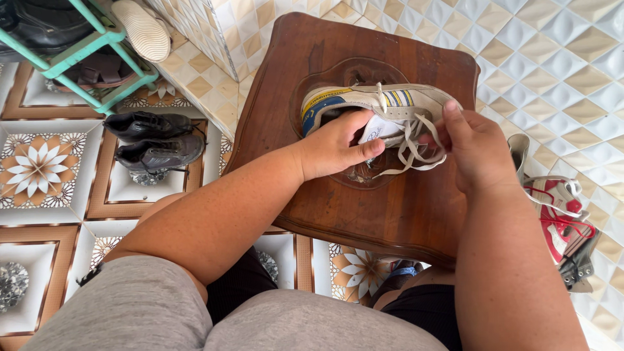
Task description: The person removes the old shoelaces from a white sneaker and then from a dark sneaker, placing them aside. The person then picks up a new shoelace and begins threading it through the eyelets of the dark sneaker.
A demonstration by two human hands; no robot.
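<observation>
Two dark shoes (155, 140) lie on the patterned floor tiles (39, 166) at the left, below a teal metal rack (97, 49) which carries more footwear. The floor has brown frames with flower figures, and the wall behind is covered with cream tiles in relief (552, 52).

In the middle stands a small dark wooden table (364, 208) with a carved, curved edge. On its top lies a white sneaker (383, 107) with a blue and yellow heel part and striped side. Its long axis goes nearly left to right, the heel at the left and the toe at the right, a little away from the person.

The left hand (335, 146) rests on the sneaker's opening, with the fingers curled together on the white tongue. The right hand (474, 149) holds the loose pale laces (413, 153), its fingers pinched on them.

At the far right, on the floor, lies a white and red sneaker (559, 221), well apart from the table top.
</observation>
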